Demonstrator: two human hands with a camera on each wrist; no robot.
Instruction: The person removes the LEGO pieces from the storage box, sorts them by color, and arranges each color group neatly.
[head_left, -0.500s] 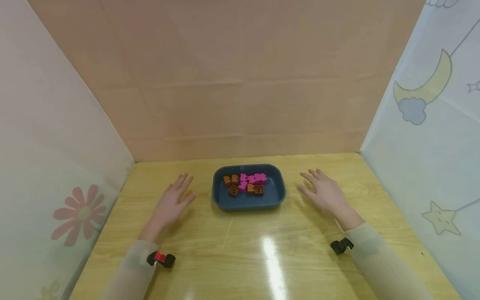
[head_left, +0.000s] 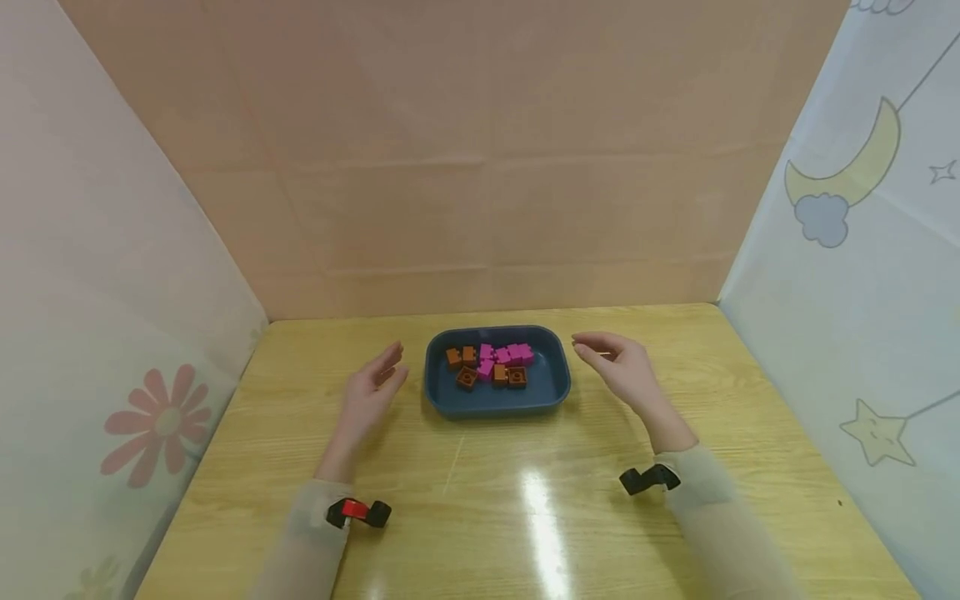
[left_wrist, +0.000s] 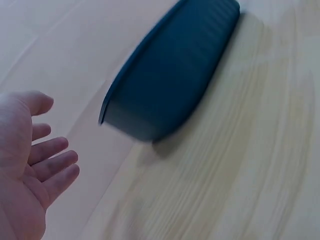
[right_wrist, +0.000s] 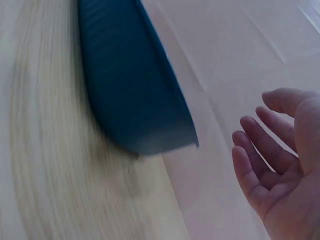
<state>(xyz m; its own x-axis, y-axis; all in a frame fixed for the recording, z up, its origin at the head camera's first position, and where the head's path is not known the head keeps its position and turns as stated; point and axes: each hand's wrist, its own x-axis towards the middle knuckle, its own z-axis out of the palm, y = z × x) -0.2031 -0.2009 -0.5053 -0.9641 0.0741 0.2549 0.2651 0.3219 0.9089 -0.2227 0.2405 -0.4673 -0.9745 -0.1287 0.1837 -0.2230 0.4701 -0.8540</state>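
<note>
A dark blue tray (head_left: 498,408) stands on the wooden table, holding several orange-brown toy bricks (head_left: 468,357) and several pink toy bricks (head_left: 514,355). My left hand (head_left: 369,392) hovers just left of the tray, fingers relaxed, holding nothing. On the other side my right hand (head_left: 624,371) is close to the tray's right end, its fingers loosely bent and apart from the rim. Both wrist views show the tray's outer wall (left_wrist: 165,75) with a gap between it and each palm. The bricks are hidden in those views.
A tan cloth backdrop (head_left: 487,208) rises behind the table (head_left: 420,500). Pale printed panels stand at the left (head_left: 112,275) and right (head_left: 840,317). Each sleeve carries a black wrist mount (head_left: 651,478), the left one with a red part.
Both hands have moved inward toward the tray from either side. Their fingers were more spread before and are now closer together. The tray and bricks stay in place.
</note>
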